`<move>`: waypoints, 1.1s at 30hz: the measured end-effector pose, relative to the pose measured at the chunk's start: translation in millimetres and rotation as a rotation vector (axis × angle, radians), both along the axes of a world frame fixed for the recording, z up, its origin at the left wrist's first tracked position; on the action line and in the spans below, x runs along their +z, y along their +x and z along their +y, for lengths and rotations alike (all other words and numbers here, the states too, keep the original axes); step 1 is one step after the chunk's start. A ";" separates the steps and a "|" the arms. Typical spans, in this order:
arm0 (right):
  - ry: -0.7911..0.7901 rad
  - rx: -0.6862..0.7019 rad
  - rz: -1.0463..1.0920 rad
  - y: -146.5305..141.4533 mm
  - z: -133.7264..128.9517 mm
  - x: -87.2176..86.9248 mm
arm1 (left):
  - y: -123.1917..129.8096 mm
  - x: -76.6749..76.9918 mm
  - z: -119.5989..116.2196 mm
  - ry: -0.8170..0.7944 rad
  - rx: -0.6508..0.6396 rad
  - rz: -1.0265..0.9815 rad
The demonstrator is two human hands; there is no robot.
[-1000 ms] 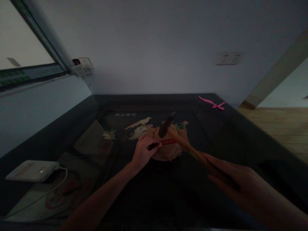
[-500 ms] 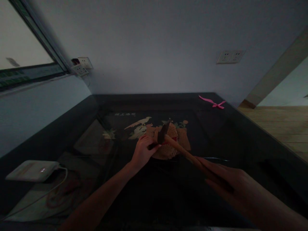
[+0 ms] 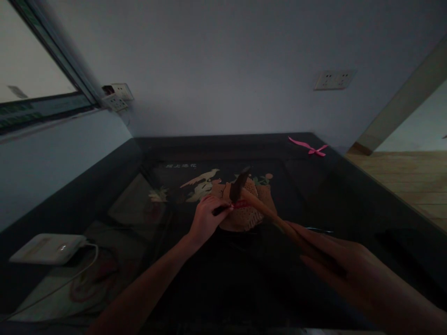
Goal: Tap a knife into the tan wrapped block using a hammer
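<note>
Lying left of the hammer point(image 3: 261, 207), characters point(image 3: 180, 165) include 上 and 花.

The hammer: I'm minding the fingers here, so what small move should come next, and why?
Probably ease the left hand slightly leftward: its fingertips, at the red strip, look close to the hammer head, and the right hand grips the handle.
</note>
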State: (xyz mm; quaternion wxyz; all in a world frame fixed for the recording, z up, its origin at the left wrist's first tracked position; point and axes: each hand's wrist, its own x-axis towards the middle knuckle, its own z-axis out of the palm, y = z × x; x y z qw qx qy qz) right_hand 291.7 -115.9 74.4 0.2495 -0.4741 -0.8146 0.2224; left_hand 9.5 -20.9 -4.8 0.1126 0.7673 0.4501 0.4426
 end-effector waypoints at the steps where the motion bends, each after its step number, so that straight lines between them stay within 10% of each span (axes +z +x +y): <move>1: 0.014 -0.008 0.009 0.8 -0.1 2.4 | 0.1 0.7 0.0 -0.002 0.004 0.000; 33: 0.006 0.055 -0.059 1.5 -2.8 1.9 | 0.1 8.1 0.9 -0.015 0.009 0.104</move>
